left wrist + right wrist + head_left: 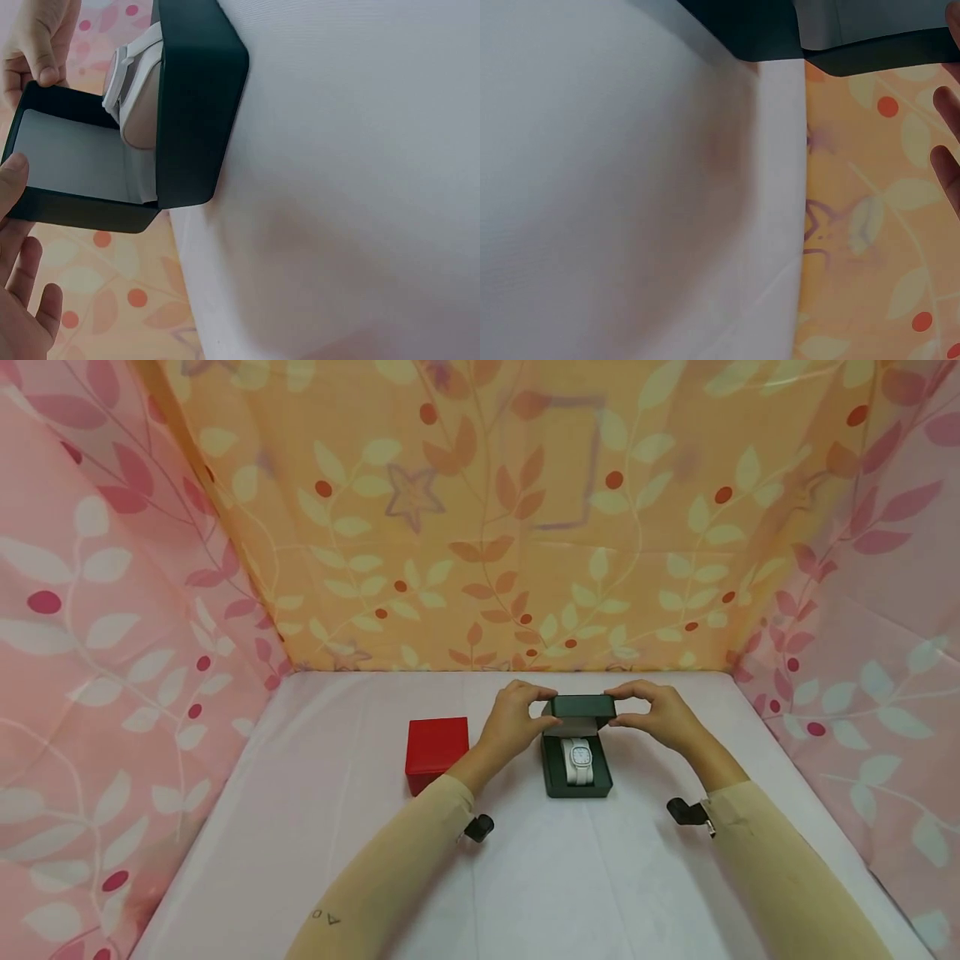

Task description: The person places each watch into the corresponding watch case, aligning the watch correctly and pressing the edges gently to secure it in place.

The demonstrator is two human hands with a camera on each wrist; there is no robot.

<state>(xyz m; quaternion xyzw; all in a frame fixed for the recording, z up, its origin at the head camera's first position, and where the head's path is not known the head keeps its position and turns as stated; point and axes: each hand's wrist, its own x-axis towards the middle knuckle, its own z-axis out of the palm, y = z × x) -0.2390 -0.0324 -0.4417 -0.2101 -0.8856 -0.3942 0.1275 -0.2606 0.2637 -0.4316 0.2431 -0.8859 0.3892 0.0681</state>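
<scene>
A dark green watch box (577, 792) stands on the white table with its hinged lid (583, 706) raised. Inside, a white wristwatch (581, 756) with a squarish face is wrapped round a pale cushion (142, 120). My left hand (513, 718) pinches the lid's left edge between thumb and fingers. On the opposite edge, my right hand (652, 714) pinches the lid the same way. The left wrist view shows the lid's pale lining (71, 154) between the two hands. Only some fingertips (946, 105) of the right hand enter the right wrist view, at its edge.
A closed red box (437, 745) sits left of the green one, beside my left forearm. White cloth covers the table (525, 885). Patterned curtains enclose it, orange (480, 527) at the back and pink (90, 652) on the sides.
</scene>
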